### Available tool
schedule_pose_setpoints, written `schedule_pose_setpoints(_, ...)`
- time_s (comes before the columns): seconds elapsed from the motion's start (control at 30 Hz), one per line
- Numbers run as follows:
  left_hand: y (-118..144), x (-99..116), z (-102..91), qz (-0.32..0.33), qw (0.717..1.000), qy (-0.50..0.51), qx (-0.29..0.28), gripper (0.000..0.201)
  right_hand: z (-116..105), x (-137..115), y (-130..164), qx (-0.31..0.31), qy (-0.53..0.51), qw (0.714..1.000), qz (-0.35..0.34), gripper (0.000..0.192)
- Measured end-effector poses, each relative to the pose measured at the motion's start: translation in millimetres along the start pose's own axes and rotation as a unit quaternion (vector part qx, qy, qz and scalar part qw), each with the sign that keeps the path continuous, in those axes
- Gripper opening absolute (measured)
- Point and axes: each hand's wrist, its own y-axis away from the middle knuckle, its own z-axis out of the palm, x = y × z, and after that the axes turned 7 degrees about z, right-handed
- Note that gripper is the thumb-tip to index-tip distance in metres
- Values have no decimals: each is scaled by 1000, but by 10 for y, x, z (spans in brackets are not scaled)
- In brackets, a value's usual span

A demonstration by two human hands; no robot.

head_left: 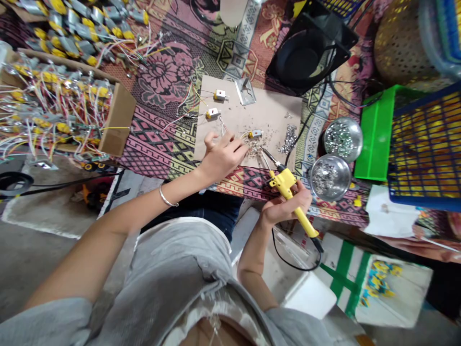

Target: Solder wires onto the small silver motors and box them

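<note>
My right hand (290,204) is wrapped round a yellow soldering gun (288,185), its dark tip and thin feed tube pointing down at the cardboard sheet (266,108). Close to that tip lies a small motor (255,134) with a yellow end and thin wires. My left hand (225,154) is closed over the sheet's near part, fingertips pressed together; what they grip is hidden. Thin pale wires (223,126) show just beyond its fingers. Two more small motors, one upper (220,94) and one lower (212,113), lie to the left with wires trailing off.
A bent metal plate (245,91) and a pile of small metal parts (288,138) are on the cardboard. To the right stand two metal bowls (343,139) (330,178), a green tray (374,134) and a blue basket (425,149). A black fan (302,53) stands behind; a box of wired motors (117,115) is left.
</note>
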Motion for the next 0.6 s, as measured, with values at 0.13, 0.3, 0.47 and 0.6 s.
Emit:
schedule_pose_setpoints(0.13, -1, 10, -18, -7, 1000, 5, -3, 33, -5, -13, 10, 0, -6, 1000, -13, 34)
schedule_pose_setpoints(0.3, -6, 17, -18, -15, 1000, 14, 6, 33, -9, -22, 16, 4, 16, 1000, -19, 34)
schedule_pose_setpoints(0.47, -1, 25, 10, 0, 1000, 7, -6, 38, -8, 4, 10, 4, -9, 1000, -25, 29)
schedule_pose_setpoints(0.6, 7, 25, 24, 5, 1000, 10, -15, 36, -11, 25, 7, 4, -12, 1000, -15, 30)
